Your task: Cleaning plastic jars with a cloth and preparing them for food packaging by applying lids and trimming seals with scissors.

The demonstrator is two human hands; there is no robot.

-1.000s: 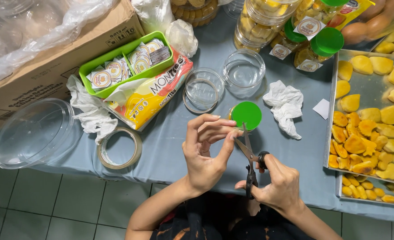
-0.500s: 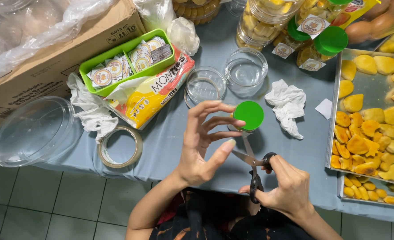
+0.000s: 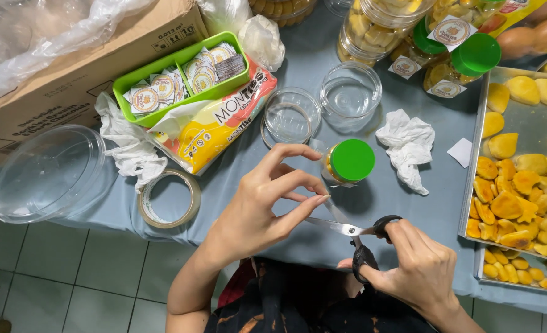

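The scissors have swung round since a moment ago: they stood nearly upright in front of the person, and now the blades lie almost flat, pointing left toward the left hand. The small jar with the green lid has hardly shifted; it stands on the blue-covered surface just beyond both hands, beside a crumpled white tissue.

The left hand is half spread, thumb and forefinger drawn together as if pinching something thin and clear; I think it is a strip of transparent tape running up toward the jar, though it is too faint to be sure. The right hand is curled through the black handles of the scissors, the blades slightly parted just under the left fingertips. To my eye the blades are now lined up for a snip at whatever the left hand holds taut.

Nearby lie a roll of clear tape, two empty clear jars, a green tray of round labels, a cardboard box and a metal tray of yellow cookies.
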